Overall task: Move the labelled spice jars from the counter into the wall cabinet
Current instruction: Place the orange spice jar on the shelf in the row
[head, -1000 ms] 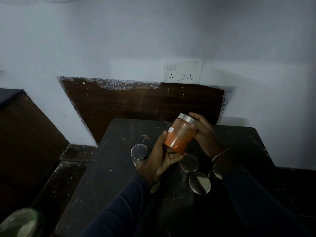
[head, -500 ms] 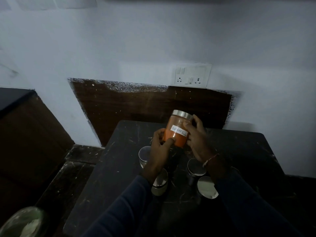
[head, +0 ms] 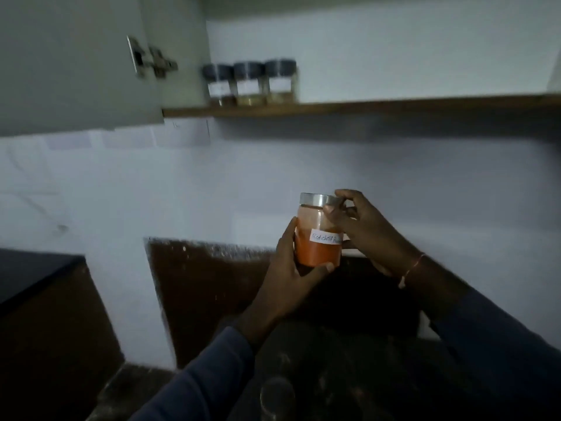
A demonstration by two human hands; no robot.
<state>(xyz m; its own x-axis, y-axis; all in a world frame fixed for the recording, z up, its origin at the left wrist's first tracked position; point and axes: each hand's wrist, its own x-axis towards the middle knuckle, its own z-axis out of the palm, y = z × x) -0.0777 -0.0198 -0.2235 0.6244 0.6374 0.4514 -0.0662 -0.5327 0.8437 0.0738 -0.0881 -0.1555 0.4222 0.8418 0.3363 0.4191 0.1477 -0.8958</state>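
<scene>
A glass jar of orange-red powder (head: 315,238) with a silver lid and a white handwritten label is held upright in front of the wall. My left hand (head: 288,271) grips its lower body and base. My right hand (head: 361,229) holds its upper side, fingers curled at the lid. Above, the open wall cabinet has a wooden shelf (head: 379,107) where three dark-lidded labelled jars (head: 250,82) stand side by side at the left end. One jar lid (head: 277,390) shows dimly on the dark counter below.
The cabinet door (head: 76,62) hangs open at the upper left with its hinges showing. A dark wooden panel (head: 206,293) backs the counter. A second dark counter (head: 33,271) lies to the left. The shelf to the right of the three jars is bare.
The view has tilted upward, bringing the cabinet and its shelf into sight. Both hands have raised the orange jar higher off the counter, and it now stands upright.
</scene>
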